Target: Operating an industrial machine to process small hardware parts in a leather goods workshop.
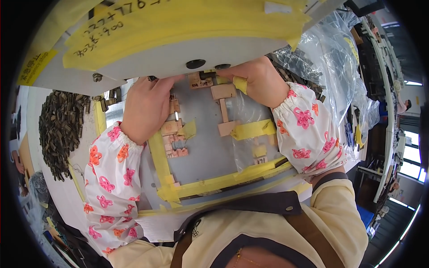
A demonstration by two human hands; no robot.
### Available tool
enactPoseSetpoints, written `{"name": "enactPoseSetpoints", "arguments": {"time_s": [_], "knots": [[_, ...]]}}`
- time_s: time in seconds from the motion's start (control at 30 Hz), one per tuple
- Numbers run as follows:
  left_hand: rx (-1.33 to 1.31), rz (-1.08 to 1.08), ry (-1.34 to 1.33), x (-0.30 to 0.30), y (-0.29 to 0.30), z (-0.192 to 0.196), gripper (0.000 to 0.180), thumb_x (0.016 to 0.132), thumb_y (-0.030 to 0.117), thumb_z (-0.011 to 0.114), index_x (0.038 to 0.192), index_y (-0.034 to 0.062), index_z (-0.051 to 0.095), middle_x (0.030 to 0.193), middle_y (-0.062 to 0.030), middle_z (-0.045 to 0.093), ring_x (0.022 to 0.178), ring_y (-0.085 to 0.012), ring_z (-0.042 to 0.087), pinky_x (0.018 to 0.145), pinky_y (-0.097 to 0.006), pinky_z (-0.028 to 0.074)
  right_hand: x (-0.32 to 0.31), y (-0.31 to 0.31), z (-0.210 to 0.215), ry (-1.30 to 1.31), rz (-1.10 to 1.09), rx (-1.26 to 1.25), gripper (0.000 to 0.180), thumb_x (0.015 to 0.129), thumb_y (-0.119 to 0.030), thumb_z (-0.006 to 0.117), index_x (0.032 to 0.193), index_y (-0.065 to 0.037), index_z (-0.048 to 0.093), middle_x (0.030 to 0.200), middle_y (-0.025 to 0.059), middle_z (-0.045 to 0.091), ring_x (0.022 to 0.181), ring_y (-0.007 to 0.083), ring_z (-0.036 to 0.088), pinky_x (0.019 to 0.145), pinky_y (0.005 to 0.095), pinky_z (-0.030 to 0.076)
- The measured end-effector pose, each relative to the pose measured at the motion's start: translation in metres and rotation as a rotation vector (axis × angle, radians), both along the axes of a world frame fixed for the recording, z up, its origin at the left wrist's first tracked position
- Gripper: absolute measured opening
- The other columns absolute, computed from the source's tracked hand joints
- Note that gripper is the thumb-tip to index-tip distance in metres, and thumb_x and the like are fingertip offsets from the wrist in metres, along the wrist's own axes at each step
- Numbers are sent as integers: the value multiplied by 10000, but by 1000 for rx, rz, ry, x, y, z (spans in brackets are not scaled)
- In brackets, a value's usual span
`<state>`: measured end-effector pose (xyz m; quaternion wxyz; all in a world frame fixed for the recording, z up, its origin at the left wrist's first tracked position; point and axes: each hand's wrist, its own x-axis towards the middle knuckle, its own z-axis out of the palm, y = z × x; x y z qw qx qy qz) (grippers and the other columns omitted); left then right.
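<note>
Both my hands reach under the edge of a pale machine panel (pixel 178 67). My left hand (pixel 147 105) rests left of the grey work plate (pixel 201 129), one digit stretched right; its other fingertips are hidden under the panel. From the right comes my right hand (pixel 259 80), its forefinger stretched left to the end of a small dark block (pixel 207 74). A yellow wrap (pixel 240 84) shows on its lower digit, apart from the forefinger. Just below the dark block is a pinkish block with handwriting (pixel 201 82). More pinkish blocks (pixel 223 92) stand on the plate.
A heap of small dark pieces (pixel 62 134) lies on the left. Clear plastic bags (pixel 333 58) bulge at the right, beside more dark pieces. Yellow tape (pixel 223 181) edges the plate's near side. The panel overhangs my fingers. Shelving (pixel 384 111) stands farther right.
</note>
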<state>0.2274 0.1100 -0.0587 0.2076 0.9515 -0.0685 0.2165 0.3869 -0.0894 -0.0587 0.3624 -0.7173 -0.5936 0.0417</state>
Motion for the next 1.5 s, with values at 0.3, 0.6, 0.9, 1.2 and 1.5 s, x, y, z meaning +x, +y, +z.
{"name": "enactPoseSetpoints", "arguments": {"time_s": [0.3,0.6,0.9,1.2,1.5], "knots": [[149,-86,-5,20,-19,6,372,723,-5,557,1048,163,624,659,-62,538,593,-244,558,513,-358,452,-5,3,2,-86,-20,1,242,653,29,600,879,-21,668,889,122,615,825,320,594,712,377,494],[175,1,54,19,-18,-1,349,741,0,560,1035,172,634,629,-57,549,566,-244,564,502,-360,460,-15,12,-11,-156,-120,66,239,675,11,581,907,-48,598,770,121,609,722,331,587,627,413,472],[-70,-30,-20,16,-15,-5,229,746,26,582,931,144,648,712,-54,629,589,-255,596,517,-352,464,-18,11,-2,-215,-67,60,281,641,53,573,899,-41,635,774,132,620,751,326,596,639,387,488],[-26,-30,29,12,-10,-2,197,754,27,571,911,133,627,686,-54,627,587,-250,593,531,-366,452,-18,11,3,-240,-87,-52,204,643,-22,609,820,-80,691,853,96,617,852,276,592,696,372,494],[152,-75,43,7,-11,2,362,712,-29,557,1020,141,642,674,-62,560,578,-249,534,554,-354,445,-23,13,3,-279,-95,-84,228,652,-26,602,859,-80,680,869,118,616,853,297,593,715,384,494]]}}
